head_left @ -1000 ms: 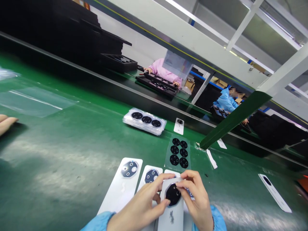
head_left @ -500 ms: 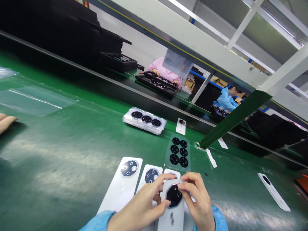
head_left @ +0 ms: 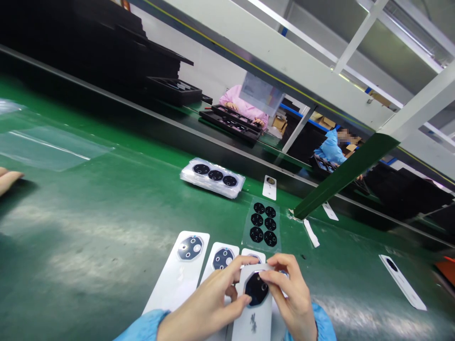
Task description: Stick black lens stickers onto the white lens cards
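A white phone back cover [head_left: 251,324] is held up at the bottom middle, with a black octagonal camera piece [head_left: 256,290] at its top end. My left hand [head_left: 209,298] grips the cover, thumb at the lower left of the black piece and fingers along the upper edge. On the other side, my right hand [head_left: 289,293] pinches the upper right, its fingertips touching the black piece. Beneath and beside my hands lie more white back covers; the one at the left [head_left: 177,277] and its neighbour [head_left: 222,260] have dark camera pieces. Others are partly hidden by my hands.
A clear sheet [head_left: 249,241] with several black octagonal pieces lies ahead. Behind it is a plastic-wrapped stack [head_left: 209,187]. Single covers lie at the back [head_left: 269,192] and right [head_left: 405,286]. A green post [head_left: 344,177] rises from the bench. Another person's hand [head_left: 9,180] shows at left.
My hands stay almost in place on the cover, with the right fingers shifted slightly left on the black piece. The small cover at the back has moved slightly right.
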`<state>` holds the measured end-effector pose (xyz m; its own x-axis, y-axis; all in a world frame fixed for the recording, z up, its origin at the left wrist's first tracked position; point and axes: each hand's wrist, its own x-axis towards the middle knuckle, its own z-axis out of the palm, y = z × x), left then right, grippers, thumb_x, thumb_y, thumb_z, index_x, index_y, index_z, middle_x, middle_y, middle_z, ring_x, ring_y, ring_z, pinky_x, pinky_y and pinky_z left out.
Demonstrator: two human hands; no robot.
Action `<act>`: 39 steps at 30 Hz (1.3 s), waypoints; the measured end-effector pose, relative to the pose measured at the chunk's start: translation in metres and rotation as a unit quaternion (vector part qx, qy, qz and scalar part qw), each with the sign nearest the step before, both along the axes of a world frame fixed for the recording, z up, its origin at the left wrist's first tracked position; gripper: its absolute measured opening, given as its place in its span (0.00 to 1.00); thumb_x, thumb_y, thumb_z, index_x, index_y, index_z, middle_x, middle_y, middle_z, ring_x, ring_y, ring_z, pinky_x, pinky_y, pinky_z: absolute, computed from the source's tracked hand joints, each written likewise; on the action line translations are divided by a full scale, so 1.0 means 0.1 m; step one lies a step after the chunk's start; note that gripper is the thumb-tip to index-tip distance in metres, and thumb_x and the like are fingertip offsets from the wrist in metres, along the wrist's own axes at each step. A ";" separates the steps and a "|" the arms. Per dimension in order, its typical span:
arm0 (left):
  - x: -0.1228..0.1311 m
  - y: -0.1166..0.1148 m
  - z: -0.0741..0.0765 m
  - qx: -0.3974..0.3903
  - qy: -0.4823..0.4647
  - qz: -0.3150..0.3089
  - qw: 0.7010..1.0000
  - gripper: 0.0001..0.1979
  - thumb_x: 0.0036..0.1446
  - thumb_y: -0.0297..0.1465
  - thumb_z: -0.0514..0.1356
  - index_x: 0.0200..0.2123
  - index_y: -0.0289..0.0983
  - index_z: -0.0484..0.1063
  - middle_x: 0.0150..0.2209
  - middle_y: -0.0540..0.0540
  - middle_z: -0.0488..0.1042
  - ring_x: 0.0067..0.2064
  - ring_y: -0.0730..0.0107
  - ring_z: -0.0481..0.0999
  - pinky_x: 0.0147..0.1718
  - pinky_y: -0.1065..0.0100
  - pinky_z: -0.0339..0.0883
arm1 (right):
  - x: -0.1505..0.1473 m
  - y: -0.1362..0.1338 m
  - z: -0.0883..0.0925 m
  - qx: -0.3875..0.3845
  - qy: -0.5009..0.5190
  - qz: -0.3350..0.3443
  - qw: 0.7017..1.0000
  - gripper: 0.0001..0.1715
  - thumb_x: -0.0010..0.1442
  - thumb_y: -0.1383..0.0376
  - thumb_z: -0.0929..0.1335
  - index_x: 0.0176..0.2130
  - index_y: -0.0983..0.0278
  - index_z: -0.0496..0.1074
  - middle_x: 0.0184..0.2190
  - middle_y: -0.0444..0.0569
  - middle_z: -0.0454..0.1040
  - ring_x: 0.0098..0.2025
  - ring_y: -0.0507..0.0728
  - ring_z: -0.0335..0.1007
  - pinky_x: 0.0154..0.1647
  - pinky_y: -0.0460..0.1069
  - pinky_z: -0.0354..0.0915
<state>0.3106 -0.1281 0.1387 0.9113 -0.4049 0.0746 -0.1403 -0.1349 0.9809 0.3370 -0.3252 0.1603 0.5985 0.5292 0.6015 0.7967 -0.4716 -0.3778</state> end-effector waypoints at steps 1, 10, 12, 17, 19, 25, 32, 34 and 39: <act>0.00 0.00 -0.01 -0.002 0.000 -0.002 1.000 0.22 0.57 0.29 0.53 0.55 0.47 0.56 0.33 0.54 0.65 0.30 0.72 0.67 0.30 0.73 0.63 | 0.00 0.00 0.00 -0.002 0.001 0.000 1.000 0.17 0.60 0.79 0.62 0.42 0.61 0.70 0.40 0.51 0.65 0.41 0.55 0.65 0.35 0.49 0.69; -0.02 0.00 -0.06 0.023 0.008 -0.004 1.000 0.23 0.57 0.31 0.52 0.56 0.46 0.53 0.34 0.52 0.63 0.34 0.69 0.68 0.36 0.66 0.65 | -0.01 -0.01 0.01 -0.034 0.000 0.012 0.999 0.16 0.60 0.80 0.61 0.43 0.63 0.67 0.41 0.52 0.63 0.41 0.55 0.62 0.36 0.49 0.68; -0.03 -0.01 -0.07 0.018 0.007 -0.005 1.000 0.23 0.58 0.32 0.52 0.56 0.46 0.53 0.33 0.52 0.63 0.35 0.68 0.68 0.37 0.66 0.65 | -0.02 -0.01 0.02 -0.036 -0.003 0.010 0.999 0.14 0.61 0.79 0.61 0.42 0.63 0.67 0.40 0.52 0.63 0.41 0.55 0.63 0.36 0.49 0.67; -0.03 -0.03 -0.09 0.008 0.005 -0.007 1.000 0.23 0.57 0.31 0.52 0.56 0.45 0.53 0.32 0.52 0.63 0.33 0.69 0.68 0.36 0.66 0.66 | -0.03 -0.02 0.03 -0.036 -0.003 -0.003 0.999 0.12 0.61 0.78 0.61 0.40 0.64 0.67 0.38 0.52 0.64 0.39 0.55 0.64 0.34 0.48 0.67; -0.02 -0.02 -0.09 -0.003 0.009 -0.009 1.000 0.23 0.57 0.31 0.52 0.56 0.45 0.54 0.32 0.52 0.63 0.33 0.69 0.68 0.36 0.66 0.66 | -0.04 -0.03 0.03 -0.034 0.000 -0.010 0.999 0.12 0.61 0.78 0.61 0.40 0.63 0.67 0.38 0.52 0.65 0.39 0.55 0.64 0.34 0.48 0.67; 0.02 -0.01 -0.03 -0.052 0.038 -0.014 0.998 0.23 0.57 0.32 0.54 0.56 0.44 0.55 0.36 0.50 0.67 0.35 0.68 0.71 0.34 0.67 0.68 | -0.08 -0.06 -0.07 0.109 0.148 -0.087 0.979 0.07 0.62 0.66 0.64 0.43 0.60 0.67 0.44 0.53 0.66 0.41 0.57 0.68 0.39 0.51 0.67; 0.04 -0.07 0.07 -0.113 0.056 0.000 0.992 0.20 0.54 0.33 0.60 0.50 0.42 0.61 0.48 0.44 0.68 0.50 0.60 0.69 0.38 0.67 0.68 | -0.11 -0.05 -0.10 0.244 0.540 -0.026 0.805 0.24 0.53 0.48 0.70 0.40 0.63 0.66 0.34 0.51 0.76 0.35 0.57 0.74 0.35 0.49 0.67; 0.08 -0.07 0.11 -0.129 0.072 -0.007 0.989 0.17 0.55 0.34 0.60 0.48 0.41 0.65 0.48 0.45 0.70 0.50 0.59 0.70 0.41 0.66 0.67 | -0.10 -0.08 -0.03 0.226 0.536 -0.030 0.813 0.23 0.55 0.49 0.69 0.41 0.63 0.67 0.35 0.51 0.77 0.35 0.57 0.74 0.35 0.48 0.65; 0.23 -0.05 0.21 -0.141 0.136 -0.034 0.980 0.15 0.55 0.35 0.59 0.45 0.37 0.71 0.41 0.44 0.75 0.44 0.61 0.73 0.45 0.62 0.64 | -0.05 -0.16 0.20 0.130 0.519 -0.039 0.844 0.23 0.58 0.51 0.67 0.46 0.64 0.68 0.37 0.52 0.77 0.38 0.59 0.74 0.37 0.50 0.65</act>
<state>0.3336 -0.1330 0.1599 0.8847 -0.4637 -0.0489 0.1317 0.1478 0.9802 0.3319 -0.3415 0.1802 0.9008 0.3955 -0.1791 -0.0574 -0.3005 -0.9520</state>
